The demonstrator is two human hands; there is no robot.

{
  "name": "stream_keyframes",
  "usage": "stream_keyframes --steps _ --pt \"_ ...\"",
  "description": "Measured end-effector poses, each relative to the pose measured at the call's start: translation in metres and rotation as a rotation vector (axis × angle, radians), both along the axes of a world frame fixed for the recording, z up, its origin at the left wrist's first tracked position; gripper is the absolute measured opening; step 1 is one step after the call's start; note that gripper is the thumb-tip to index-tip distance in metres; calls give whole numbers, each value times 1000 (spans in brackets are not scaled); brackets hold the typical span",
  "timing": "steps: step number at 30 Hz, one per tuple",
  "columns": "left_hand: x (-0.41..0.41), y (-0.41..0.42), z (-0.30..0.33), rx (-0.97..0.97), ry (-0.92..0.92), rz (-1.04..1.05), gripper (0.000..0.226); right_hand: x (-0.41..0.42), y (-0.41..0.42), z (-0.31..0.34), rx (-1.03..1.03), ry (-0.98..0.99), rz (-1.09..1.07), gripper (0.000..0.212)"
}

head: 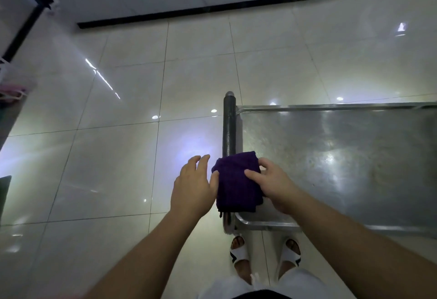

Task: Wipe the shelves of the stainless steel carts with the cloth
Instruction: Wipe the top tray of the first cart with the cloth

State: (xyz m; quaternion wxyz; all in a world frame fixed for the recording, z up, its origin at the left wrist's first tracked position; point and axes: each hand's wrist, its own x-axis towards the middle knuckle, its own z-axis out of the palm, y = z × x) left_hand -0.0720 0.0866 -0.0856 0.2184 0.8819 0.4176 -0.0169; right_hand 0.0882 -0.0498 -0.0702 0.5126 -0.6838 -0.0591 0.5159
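Observation:
A folded dark purple cloth (pixel 236 181) lies draped over the black handle bar (pixel 229 128) at the left end of the stainless steel cart. The cart's top shelf (pixel 335 156) is a shallow steel tray stretching to the right edge. My right hand (pixel 272 181) grips the cloth's right side, thumb on top and fingers at its far edge. My left hand (pixel 192 185) is at the cloth's left side with fingers nearly straight, the thumb touching the cloth's edge.
Glossy pale floor tiles (pixel 118 133) surround the cart. A white counter base with a black kick strip (pixel 189 12) runs across the back. A dark frame (pixel 26 21) stands at the far left. My feet in white sandals (pixel 238 253) stand just below the cart's near corner.

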Motion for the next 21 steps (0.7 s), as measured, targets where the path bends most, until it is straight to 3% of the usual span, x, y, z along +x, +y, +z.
stream_keyframes --steps 9,16,19,21 --pt "34 16 3 -8 -42 -41 50 42 -65 105 66 -199 -31 25" --pt "66 19 2 -67 -46 -58 51 74 -77 76 -300 -409 129 18" --pt "83 21 0 -97 -58 -28 53 91 -65 57 -471 -657 277 13" --pt "93 23 -4 -127 -71 7 54 91 -57 50 -480 -833 311 13"
